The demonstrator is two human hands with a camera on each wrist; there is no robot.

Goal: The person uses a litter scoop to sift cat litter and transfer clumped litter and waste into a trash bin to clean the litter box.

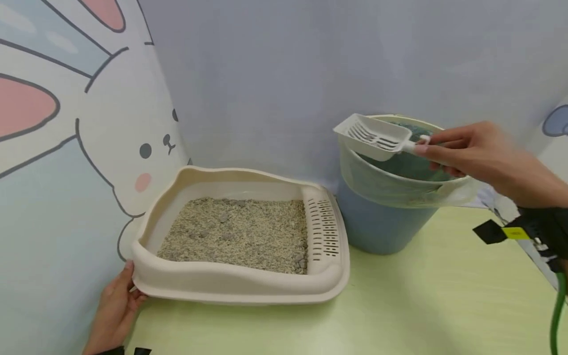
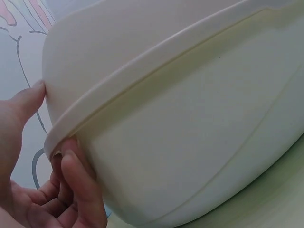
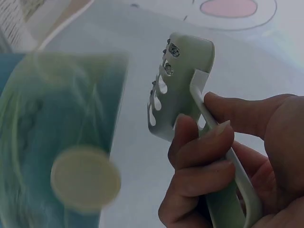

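A cream litter tray (image 1: 230, 283) holding pale granules with grey clumps sits on the green table. My left hand (image 1: 116, 308) grips its near left corner; in the left wrist view the thumb (image 2: 26, 102) lies on the rim (image 2: 156, 61) and the fingers (image 2: 78, 190) curl under it. My right hand (image 1: 479, 153) holds the handle of a white slotted scoop (image 1: 374, 135) above the blue bin (image 1: 381, 222), which is lined with a clear bag. In the right wrist view the fingers (image 3: 202, 161) wrap the handle and grey bits cling to the scoop (image 3: 178, 90).
The tray stands against a wall with a cartoon rabbit (image 1: 146, 148) on the left. A pale blue wall runs behind. The bin stands right of the tray. Green tabletop (image 1: 421, 305) stretches in front of both. A green cable (image 1: 556, 305) hangs at the right edge.
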